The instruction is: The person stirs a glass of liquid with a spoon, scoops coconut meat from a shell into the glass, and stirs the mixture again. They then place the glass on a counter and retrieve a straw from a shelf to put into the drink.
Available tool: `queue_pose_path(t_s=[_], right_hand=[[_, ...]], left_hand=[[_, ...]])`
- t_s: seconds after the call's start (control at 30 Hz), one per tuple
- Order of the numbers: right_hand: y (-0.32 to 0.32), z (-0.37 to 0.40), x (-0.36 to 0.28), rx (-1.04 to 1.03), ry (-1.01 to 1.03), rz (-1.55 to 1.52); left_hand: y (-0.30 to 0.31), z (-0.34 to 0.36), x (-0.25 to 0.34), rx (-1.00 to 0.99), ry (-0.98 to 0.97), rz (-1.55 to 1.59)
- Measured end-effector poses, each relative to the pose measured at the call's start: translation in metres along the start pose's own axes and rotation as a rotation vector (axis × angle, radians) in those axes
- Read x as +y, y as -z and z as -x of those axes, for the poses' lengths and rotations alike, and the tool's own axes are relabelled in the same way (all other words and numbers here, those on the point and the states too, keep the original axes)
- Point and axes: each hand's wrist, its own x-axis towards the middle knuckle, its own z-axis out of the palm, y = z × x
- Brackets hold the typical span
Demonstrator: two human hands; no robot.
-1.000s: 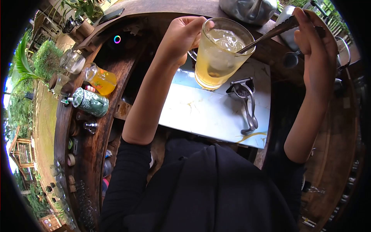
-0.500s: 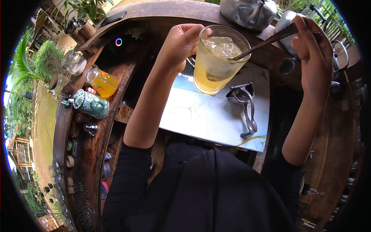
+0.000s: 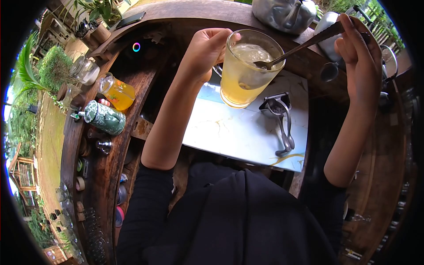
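Observation:
My left hand (image 3: 213,49) is closed on the handle side of a glass mug (image 3: 245,77), its thumb up at the rim. The mug holds a yellow drink, deeper in colour toward the bottom, with ice at the top. Pinched in the fingers of my right hand (image 3: 360,55) is a long metal spoon (image 3: 304,45), slanting down to the left with its bowl at the drink's surface inside the mug. Below the mug, a metal citrus squeezer (image 3: 281,117) lies on the white marbled board (image 3: 225,132).
A metal kettle (image 3: 282,15) stands on the wooden counter ahead. Along the left shelf are a jar of orange liquid (image 3: 117,92), a green speckled enamel pitcher (image 3: 106,117) and a lidded glass jar (image 3: 84,70). A dark ladle or spoon (image 3: 329,72) hangs near my right hand.
The spoon has risen in the mug, its bowl now showing at the surface, and my right hand has shifted slightly up. My left hand and the mug stay nearly in place.

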Motion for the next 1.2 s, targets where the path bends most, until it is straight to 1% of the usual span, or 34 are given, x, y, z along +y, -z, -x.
queue_pose_path(t_s=[0.1, 0.13, 0.2, 0.37, 0.47, 0.53, 0.67, 0.73, 0.8, 0.97, 1.03, 1.13, 1.2], right_hand=[[0.001, 0.001, 0.001, -0.02, 0.001, 0.008], [0.001, 0.001, 0.001, -0.024, -0.007, 0.016], [0.002, 0.0, 0.001, -0.033, -0.002, 0.016], [0.001, -0.001, -0.001, -0.008, -0.019, 0.009], [0.006, -0.002, 0.007, -0.061, 0.001, -0.038], [0.006, 0.001, 0.011, 0.037, 0.004, -0.05], [0.006, 0.004, 0.01, 0.073, -0.021, -0.035], [0.007, 0.004, 0.011, 0.112, -0.111, -0.12], [0.007, 0.005, 0.013, 0.114, -0.122, -0.143], [0.011, 0.005, 0.016, 0.131, -0.141, -0.162], [0.013, 0.004, 0.015, 0.087, -0.121, -0.168], [0.014, 0.003, 0.015, 0.087, -0.113, -0.158], [0.017, 0.001, 0.017, 0.089, -0.108, -0.146]], left_hand=[[-0.001, 0.003, 0.002, -0.051, 0.016, 0.01], [-0.002, 0.003, 0.001, -0.051, 0.016, 0.011], [-0.004, 0.003, -0.003, 0.01, -0.008, -0.011], [-0.007, 0.006, 0.0, -0.016, -0.012, 0.001], [-0.009, 0.006, -0.001, -0.012, -0.018, 0.009], [-0.011, 0.006, -0.003, 0.009, -0.022, 0.004], [-0.009, 0.005, -0.009, 0.031, -0.027, 0.0], [-0.009, 0.005, -0.01, 0.031, -0.021, -0.006], [-0.012, 0.007, -0.01, 0.032, 0.007, -0.013], [-0.013, 0.004, -0.016, 0.03, -0.007, -0.021], [-0.013, 0.003, -0.018, 0.029, -0.014, -0.021], [-0.014, 0.001, -0.019, 0.05, -0.016, -0.026], [-0.015, 0.002, -0.017, 0.022, -0.023, -0.016]])
